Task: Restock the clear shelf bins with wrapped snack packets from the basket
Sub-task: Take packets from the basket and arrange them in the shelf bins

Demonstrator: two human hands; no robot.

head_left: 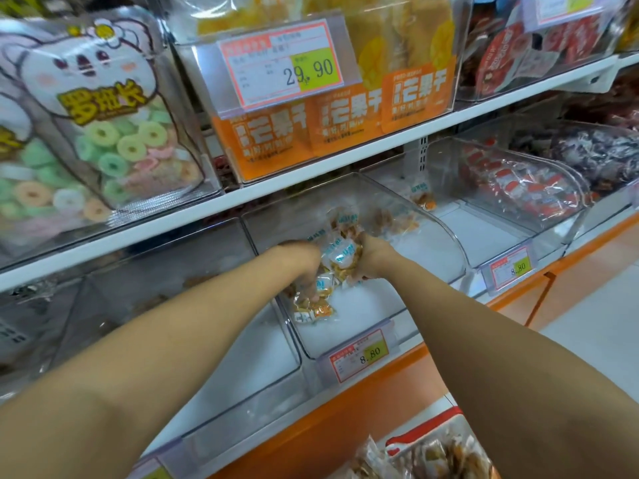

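Note:
Both my arms reach into a clear shelf bin point(349, 344) on the lower shelf. My left hand point(304, 262) and my right hand point(371, 254) together grip a bunch of clear wrapped snack packets point(340, 254) with blue-and-white labels and orange-brown pieces inside. Some packets point(313, 311) hang or lie just below my left hand, near the bin's white floor. More packets point(387, 223) lie deeper in the same bin. At the bottom edge, the basket point(425, 451) shows several more packets.
Neighbouring clear bins: one at the left point(242, 368), one at the right point(501, 233) with a few packets at its back, then red-wrapped snacks point(529, 191). Price tags point(359, 356) read 8.80. The upper shelf holds orange mango bags point(345, 115) and ring candy point(103, 143).

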